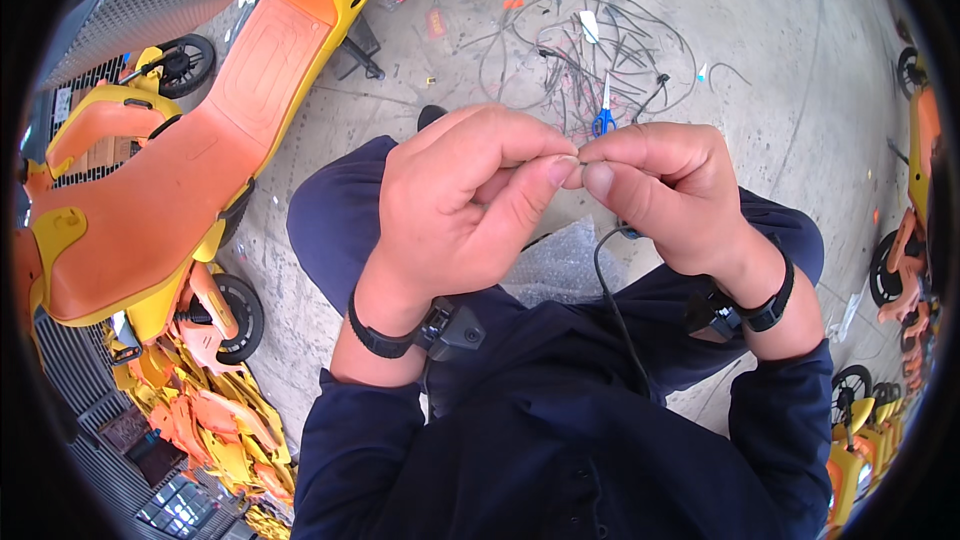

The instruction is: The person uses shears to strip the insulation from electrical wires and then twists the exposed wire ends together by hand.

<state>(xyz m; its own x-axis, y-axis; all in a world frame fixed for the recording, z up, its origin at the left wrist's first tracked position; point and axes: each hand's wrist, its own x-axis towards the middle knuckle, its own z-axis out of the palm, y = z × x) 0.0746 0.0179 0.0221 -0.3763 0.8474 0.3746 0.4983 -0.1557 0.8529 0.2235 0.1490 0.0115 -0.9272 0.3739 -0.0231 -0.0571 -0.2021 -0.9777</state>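
Note:
My left hand point(462, 205) and my right hand point(660, 190) are raised close together in front of me, fingertips meeting. Both pinch the end of a thin black wire point(610, 290), which drops from my right hand down over my dark blue clothing. The pinched wire tip is mostly hidden between the fingers. Each wrist wears a black band with a small black device. I am crouched, with my knees in dark blue trousers below the hands.
A tangle of loose wires point(590, 50) and blue-handled scissors point(604, 118) lie on the concrete floor ahead. An orange and yellow ride-on vehicle body point(190, 150) stands to the left, with a heap of yellow-orange plastic parts point(215, 420) below. More such toys point(900, 270) line the right edge. Bubble wrap point(560, 265) lies by my knees.

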